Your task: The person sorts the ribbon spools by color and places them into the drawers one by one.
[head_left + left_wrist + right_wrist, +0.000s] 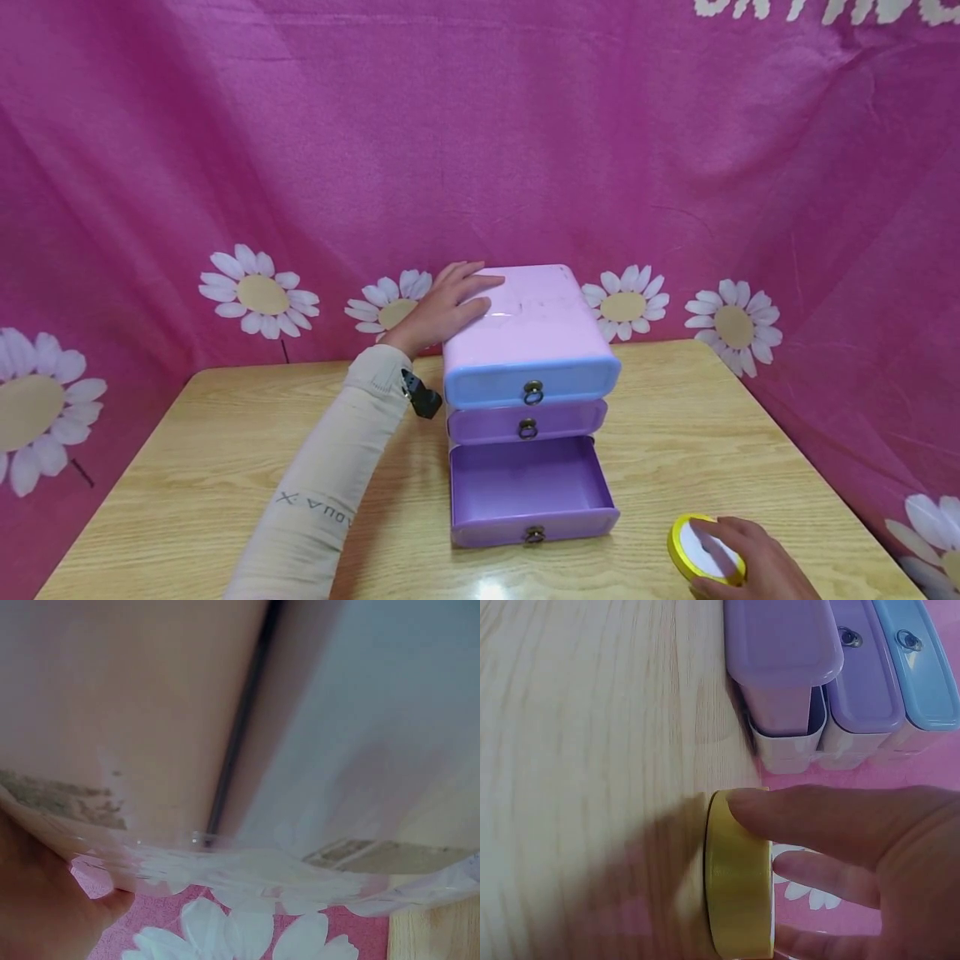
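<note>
Nearest, at the front right of the wooden table [225, 450], the right hand [750, 562] curls its fingers [817, 814] round a yellow tape roll [701, 550] that sits on the tabletop. Just left of it the bottom drawer [528, 492] of a small chest of drawers [528, 367] stands pulled out. Farther back, the left hand [446, 304] rests flat and relaxed on the chest's pink top, before a pink daisy-print cloth [450, 125].
</note>
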Tool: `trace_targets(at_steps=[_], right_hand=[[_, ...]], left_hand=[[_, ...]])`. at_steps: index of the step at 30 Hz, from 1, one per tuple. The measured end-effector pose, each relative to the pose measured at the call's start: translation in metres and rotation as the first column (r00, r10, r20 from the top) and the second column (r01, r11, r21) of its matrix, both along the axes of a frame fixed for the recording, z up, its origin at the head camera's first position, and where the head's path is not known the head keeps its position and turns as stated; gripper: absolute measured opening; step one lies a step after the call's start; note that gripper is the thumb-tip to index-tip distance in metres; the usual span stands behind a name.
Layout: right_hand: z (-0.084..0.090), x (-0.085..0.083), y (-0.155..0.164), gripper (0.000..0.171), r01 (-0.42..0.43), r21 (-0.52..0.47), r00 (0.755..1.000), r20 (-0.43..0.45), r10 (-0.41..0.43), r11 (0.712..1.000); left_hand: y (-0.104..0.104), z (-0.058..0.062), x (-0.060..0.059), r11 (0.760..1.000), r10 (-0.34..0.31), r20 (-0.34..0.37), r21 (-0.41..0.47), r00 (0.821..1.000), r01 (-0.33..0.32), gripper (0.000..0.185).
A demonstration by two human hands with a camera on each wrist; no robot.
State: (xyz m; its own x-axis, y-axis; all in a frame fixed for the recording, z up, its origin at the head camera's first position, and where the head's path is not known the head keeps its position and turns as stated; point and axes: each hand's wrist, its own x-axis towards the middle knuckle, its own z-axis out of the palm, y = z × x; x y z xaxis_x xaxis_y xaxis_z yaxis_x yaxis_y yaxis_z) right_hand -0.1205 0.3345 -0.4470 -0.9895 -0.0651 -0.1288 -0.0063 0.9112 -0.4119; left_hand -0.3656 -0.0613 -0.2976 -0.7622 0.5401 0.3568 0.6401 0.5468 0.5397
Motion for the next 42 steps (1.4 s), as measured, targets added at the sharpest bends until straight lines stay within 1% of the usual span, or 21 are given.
trace_targets(at_steps=[3,6,9,12,13,15,17,19,21,22,24,25,27,29,36,38,42], right_hand=[[0.001,-0.001,0.000,0.067,-0.004,-0.003,1.000,-0.002,0.004,1.000],[0.004,-0.001,-0.001,0.064,-0.028,-0.006,0.999,-0.039,0.028,1.000],[0.010,-0.003,-0.006,0.065,-0.013,-0.002,0.998,-0.068,0.013,1.000],[0.015,-0.003,-0.013,0.066,-0.010,-0.002,0.989,-0.146,0.010,1.000],[0.017,-0.002,-0.016,0.065,-0.010,-0.004,0.981,-0.192,0.009,1.000],[0.019,-0.001,-0.022,0.062,-0.034,-0.008,0.956,-0.292,0.030,0.999],[0.022,-0.002,-0.028,0.060,-0.058,-0.008,0.919,-0.391,0.051,0.998],[0.025,-0.005,-0.034,0.058,-0.083,-0.012,0.885,-0.460,0.068,0.996],[0.029,-0.008,-0.039,0.058,-0.103,-0.012,0.864,-0.496,0.083,0.995],[0.031,-0.011,-0.042,0.057,-0.118,-0.011,0.848,-0.522,0.095,0.993],[0.037,-0.015,-0.047,0.057,-0.149,-0.009,0.828,-0.547,0.120,0.989],[0.039,-0.017,-0.050,0.057,-0.163,-0.005,0.820,-0.557,0.132,0.987],[0.045,-0.022,-0.057,0.057,-0.185,-0.003,0.812,-0.564,0.151,0.983],[0.050,-0.026,-0.064,0.056,-0.203,-0.009,0.814,-0.557,0.163,0.979],[0.064,-0.036,-0.084,0.053,-0.226,-0.055,0.868,-0.464,0.176,0.973],[0.065,-0.039,-0.089,0.053,-0.247,-0.065,0.869,-0.455,0.191,0.967],[0.064,-0.044,-0.097,0.053,-0.316,-0.058,0.838,-0.485,0.250,0.947]], left_hand=[[-0.001,0.000,0.000,1.000,0.001,0.001,0.002,1.000,-0.001,0.047],[-0.003,0.000,0.000,1.000,0.004,0.005,0.004,1.000,-0.004,0.047],[-0.003,0.000,0.000,1.000,0.006,0.008,0.005,1.000,-0.006,0.047],[-0.004,0.000,0.000,1.000,0.008,0.011,0.005,1.000,-0.008,0.047],[-0.004,0.000,-0.001,1.000,0.007,0.011,0.005,1.000,-0.007,0.047],[-0.004,0.000,-0.001,1.000,0.008,0.014,0.007,1.000,-0.008,0.047],[-0.004,0.000,-0.001,1.000,0.007,0.012,0.008,1.000,-0.007,0.046],[-0.004,0.000,-0.002,1.000,0.002,0.005,0.008,1.000,-0.002,0.046],[-0.005,0.000,-0.002,1.000,-0.005,-0.003,0.007,1.000,0.005,0.046],[-0.005,0.000,-0.003,1.000,-0.009,-0.006,0.006,1.000,0.009,0.047],[-0.005,0.000,-0.003,1.000,-0.015,-0.011,0.002,1.000,0.015,0.047],[-0.005,0.000,-0.003,1.000,-0.015,-0.010,0.001,1.000,0.015,0.047],[-0.005,0.001,-0.002,1.000,-0.015,-0.011,0.001,1.000,0.015,0.047],[-0.005,0.002,-0.002,1.000,-0.012,-0.005,0.004,1.000,0.012,0.047],[-0.003,0.001,-0.001,1.000,-0.015,0.018,0.013,1.000,0.015,0.047],[-0.003,0.001,0.000,1.000,-0.017,0.012,0.010,1.000,0.016,0.047],[-0.002,0.001,0.000,1.000,-0.016,-0.004,0.003,1.000,0.016,0.046]])
